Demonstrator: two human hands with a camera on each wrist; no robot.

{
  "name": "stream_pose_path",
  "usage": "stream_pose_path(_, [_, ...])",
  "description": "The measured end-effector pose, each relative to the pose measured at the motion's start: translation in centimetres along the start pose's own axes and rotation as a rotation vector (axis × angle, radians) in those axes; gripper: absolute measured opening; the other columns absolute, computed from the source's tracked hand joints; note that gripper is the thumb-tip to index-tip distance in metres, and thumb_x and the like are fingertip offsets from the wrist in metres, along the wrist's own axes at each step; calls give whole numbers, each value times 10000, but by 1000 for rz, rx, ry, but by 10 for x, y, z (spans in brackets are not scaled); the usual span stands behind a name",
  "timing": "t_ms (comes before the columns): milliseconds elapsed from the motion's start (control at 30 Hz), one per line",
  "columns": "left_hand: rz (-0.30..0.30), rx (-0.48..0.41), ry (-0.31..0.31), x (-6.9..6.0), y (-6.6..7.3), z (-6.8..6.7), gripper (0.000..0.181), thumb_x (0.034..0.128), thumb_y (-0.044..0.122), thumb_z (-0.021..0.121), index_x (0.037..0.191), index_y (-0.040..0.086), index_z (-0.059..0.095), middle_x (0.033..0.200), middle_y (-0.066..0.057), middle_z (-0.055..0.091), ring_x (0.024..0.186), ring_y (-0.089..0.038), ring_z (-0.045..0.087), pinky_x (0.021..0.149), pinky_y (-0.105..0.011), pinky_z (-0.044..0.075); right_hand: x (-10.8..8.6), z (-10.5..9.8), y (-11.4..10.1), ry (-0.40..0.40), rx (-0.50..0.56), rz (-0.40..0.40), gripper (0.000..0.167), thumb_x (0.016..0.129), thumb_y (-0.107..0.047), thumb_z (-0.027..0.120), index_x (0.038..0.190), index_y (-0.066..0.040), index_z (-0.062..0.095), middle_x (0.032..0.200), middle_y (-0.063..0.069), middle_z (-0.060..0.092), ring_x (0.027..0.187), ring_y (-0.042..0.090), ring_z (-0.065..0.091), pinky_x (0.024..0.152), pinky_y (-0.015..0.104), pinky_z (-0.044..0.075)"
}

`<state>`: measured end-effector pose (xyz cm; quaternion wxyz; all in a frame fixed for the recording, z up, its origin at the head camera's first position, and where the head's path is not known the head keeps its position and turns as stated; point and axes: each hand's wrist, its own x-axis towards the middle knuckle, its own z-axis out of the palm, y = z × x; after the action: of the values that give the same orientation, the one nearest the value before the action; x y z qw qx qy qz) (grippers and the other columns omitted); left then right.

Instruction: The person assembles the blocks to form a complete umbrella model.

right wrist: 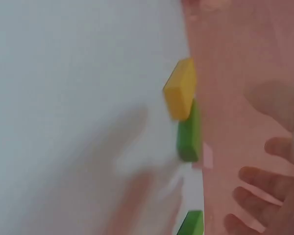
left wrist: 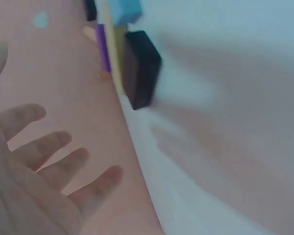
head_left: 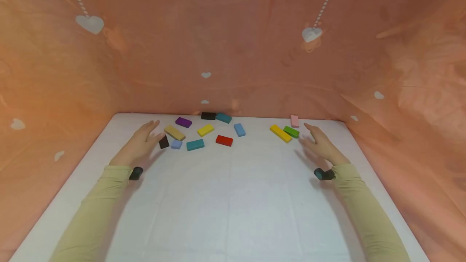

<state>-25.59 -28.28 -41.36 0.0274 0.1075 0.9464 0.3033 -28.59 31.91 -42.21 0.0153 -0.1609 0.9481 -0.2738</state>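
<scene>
My left hand [head_left: 140,145] hovers above the table's left side with its fingers spread, holding nothing. A black block [head_left: 164,142] lies closest to its thumb, and a tan block [head_left: 174,132] and a small periwinkle block [head_left: 176,144] are just beyond. Over on the right, my right hand [head_left: 322,145] is also raised with fingers extended and nothing in it. Nearest to it are a green block [head_left: 291,132], a yellow-orange block [head_left: 280,133] and a pink block [head_left: 294,121]. The right wrist view has a second green block [right wrist: 191,224] at its lower edge.
Between the hands lie a purple block [head_left: 183,122], a yellow block [head_left: 206,130], a teal block [head_left: 195,145], a red block [head_left: 224,140] and a blue block [head_left: 239,129]. Another black block [head_left: 208,116] and teal block [head_left: 223,117] sit against the pink cloth wall [head_left: 233,51] behind the white table [head_left: 233,205].
</scene>
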Motion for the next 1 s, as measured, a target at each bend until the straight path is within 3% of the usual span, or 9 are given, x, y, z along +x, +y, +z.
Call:
stream_pose_path(133, [10,-115,26,3,5,-3,755,983,504,430,1523,48,163,1537,-257,158,1390,-456,134,1083,-624,157,2,-1,-9,20,100,30,692,980,-282,545,1485,34,195,1423,320,324,1291,472,323,1051,597,279])
stream_pose_path(400, [74,-249,66,8,26,-4,622,1008,316,486,1486,-7,253,1426,-286,375,1279,-458,373,1038,-605,293,5,-5,-30,56,343,74,614,989,-241,538,1475,3,255,1397,287,398,1231,449,432,1000,556,381])
stream_pose_path(467, [89,-308,48,7,36,-5,591,1015,264,480,1471,-41,262,1399,-303,398,1253,-460,407,1015,-577,348,5,-6,-34,49,407,76,584,998,-216,520,1469,12,263,1384,293,406,1215,456,442,997,555,386])
stream_pose_path(633, [118,-473,21,12,46,0,541,1003,202,504,1442,-57,321,1361,-302,438,1171,-443,483,886,-373,513,7,-5,-44,39,538,94,523,1018,-214,474,1450,22,296,1372,296,403,1193,460,434,1012,552,367])
stream_pose_path(700, [126,-524,14,17,46,6,537,995,217,521,1427,-54,353,1327,-296,477,1134,-438,513,872,-372,519,9,-4,-47,37,560,109,511,1025,-226,457,1438,35,308,1369,295,410,1181,466,440,1010,548,370])
stream_pose_path(833, [106,-605,-46,22,57,13,541,999,240,517,1416,-64,355,1301,-304,500,1117,-419,549,948,-532,439,15,-1,-54,26,625,131,492,1020,-229,464,1392,72,350,1349,299,438,1183,466,451,1017,538,368])
stream_pose_path(1000, [118,-709,-116,30,70,23,497,1005,187,503,1411,-60,359,1358,-306,448,1171,-411,512,968,-505,430,23,6,-62,30,688,119,462,998,-231,513,1349,54,420,1323,257,480,1161,419,500,1013,519,384])
